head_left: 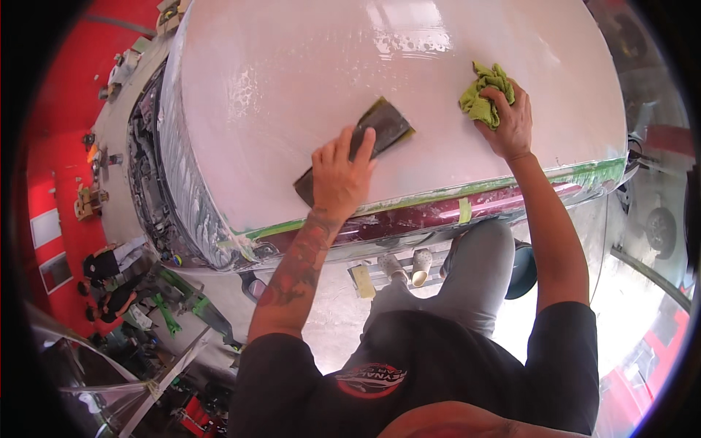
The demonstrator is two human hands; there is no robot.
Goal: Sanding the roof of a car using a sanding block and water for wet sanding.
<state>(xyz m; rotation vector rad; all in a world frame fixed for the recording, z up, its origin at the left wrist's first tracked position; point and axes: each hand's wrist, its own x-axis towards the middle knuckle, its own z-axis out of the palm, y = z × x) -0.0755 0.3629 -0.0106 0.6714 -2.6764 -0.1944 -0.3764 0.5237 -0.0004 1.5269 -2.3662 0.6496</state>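
Observation:
Under my left hand (339,171) is a long dark sanding block (387,125) with a yellowish edge, lying slantwise on the wet, pale car roof (285,80). My fingers wrap over the block, and the thumb lies along its top. Farther right, my right hand (509,120) grips a crumpled green cloth (482,102) against the same roof. Water drops and a wet sheen show on the roof beyond both hands. Green masking tape (465,210) runs along the near roof edge, above a dark red strip of bodywork (394,221).
Plastic sheeting (182,146) covers the windscreen side at the left. A dark bucket (523,271) stands on the floor beside my leg. A yellow sponge-like block (363,281) lies near my shoes. Two people (109,281) are at the far left, near a green floor jack (190,299).

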